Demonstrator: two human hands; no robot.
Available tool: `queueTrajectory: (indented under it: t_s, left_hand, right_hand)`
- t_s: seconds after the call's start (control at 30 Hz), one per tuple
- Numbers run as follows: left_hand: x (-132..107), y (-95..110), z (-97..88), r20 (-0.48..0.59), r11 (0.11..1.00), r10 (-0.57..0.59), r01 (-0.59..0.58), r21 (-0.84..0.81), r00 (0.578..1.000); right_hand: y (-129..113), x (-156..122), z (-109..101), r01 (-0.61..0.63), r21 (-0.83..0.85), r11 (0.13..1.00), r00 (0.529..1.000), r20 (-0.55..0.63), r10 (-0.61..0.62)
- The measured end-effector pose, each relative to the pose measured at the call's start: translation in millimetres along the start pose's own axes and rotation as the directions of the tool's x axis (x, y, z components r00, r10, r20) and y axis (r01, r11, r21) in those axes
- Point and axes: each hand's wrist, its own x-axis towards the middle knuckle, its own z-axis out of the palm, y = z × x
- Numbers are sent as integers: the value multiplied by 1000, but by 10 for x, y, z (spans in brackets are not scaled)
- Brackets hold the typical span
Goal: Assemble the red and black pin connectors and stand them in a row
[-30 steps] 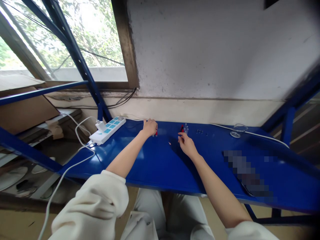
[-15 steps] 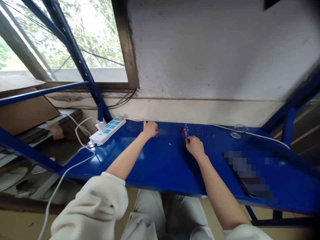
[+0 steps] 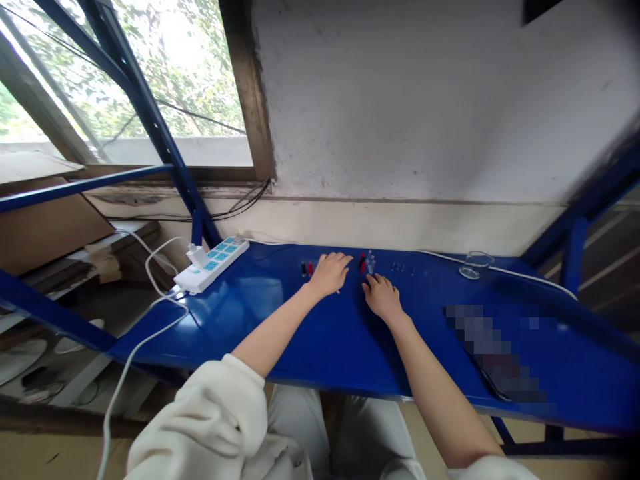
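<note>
On the blue shelf board (image 3: pixel 310 333) my left hand (image 3: pixel 330 273) lies palm down, fingers stretched out toward the back. Two small pieces, one black and one red (image 3: pixel 307 269), stand just left of it. My right hand (image 3: pixel 383 295) rests beside it with fingers curled down onto the board. What is under its fingertips is hidden. A little cluster of red and clear small parts (image 3: pixel 367 263) stands right behind my right hand, near the back edge. A row of tiny dark parts (image 3: pixel 400 268) lies further right.
A white power strip (image 3: pixel 211 265) with a plugged adapter and white cable sits at the board's left end. Two clear round dishes (image 3: pixel 475 265) and a thin white cable lie at the back right. A blurred flat object (image 3: pixel 500 347) lies on the right. Blue rack struts frame both sides.
My left hand slid right from the red and black pieces and flattened beside my right hand. My right hand moved slightly back toward the parts cluster. The small speck on the board is now covered.
</note>
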Motion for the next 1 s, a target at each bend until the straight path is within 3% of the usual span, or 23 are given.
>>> queueTrajectory:
  t_s: [0.2, 0.37, 0.53, 0.7, 1.0]
  left_hand:
    - [69, 253, 418, 29, 997, -83, 83, -1, 996]
    - [207, 312, 570, 57, 989, -146, 145, 17, 988]
    - [269, 350, 557, -12, 987, -158, 158, -9, 987]
    - [201, 291, 441, -86, 963, -225, 208, -172, 971]
    - [-217, 101, 340, -146, 729, -451, 269, -630, 881]
  right_hand:
    - [-10, 5, 38, -15, -14, 1000, 999, 44, 16]
    - [-16, 6, 42, -17, -19, 1000, 998, 59, 18]
    - [-14, 11, 58, -22, -21, 1000, 998, 59, 23]
    - [-6, 21, 101, -16, -22, 1000, 1000, 26, 17]
    - [16, 90, 187, -31, 4, 1000, 999, -25, 31]
